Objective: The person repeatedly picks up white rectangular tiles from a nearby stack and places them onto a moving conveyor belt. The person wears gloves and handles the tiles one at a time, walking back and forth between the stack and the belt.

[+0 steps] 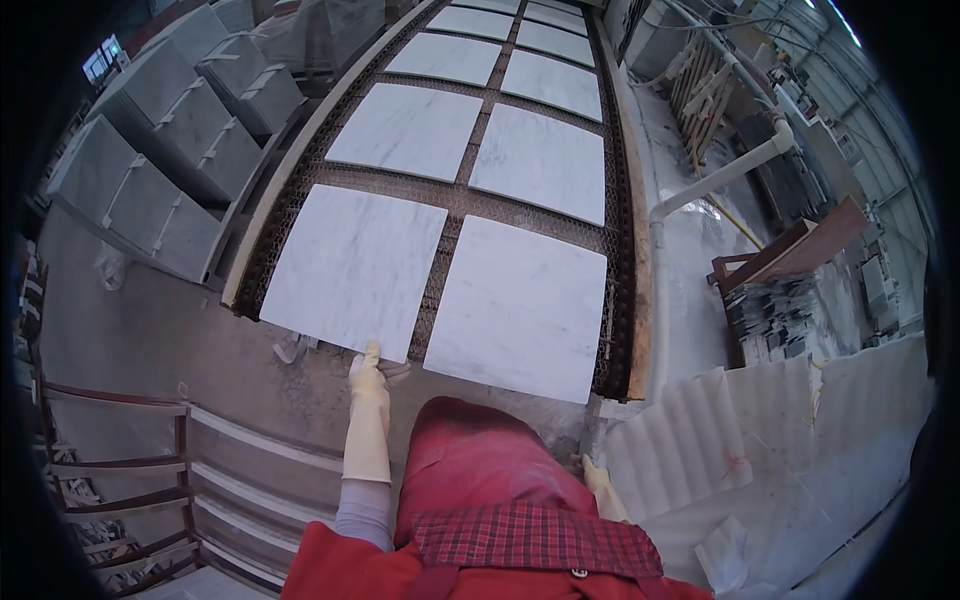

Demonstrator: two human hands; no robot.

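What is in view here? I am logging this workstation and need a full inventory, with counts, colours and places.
Slabs: ten at least partly visible, white with grey veins, flat in two rows on the belt.
Belt: one, brown mesh, centre, running away from the person.
Stone stacks: several, grey, strapped with white bands, upper left.
Rack: one, red-brown metal, lower left.
Pipe: one, white, right of the belt.
Frame: one, red-brown, holding dark slab pieces, right.
Corrugated sheet: one, white, lower right.
Apron: one, red, bottom centre.
Left hand: cream glove, fingertips on the near edge of the nearest left slab.
Right hand: cream glove, low beside the apron, mostly hidden; touching nothing visible.
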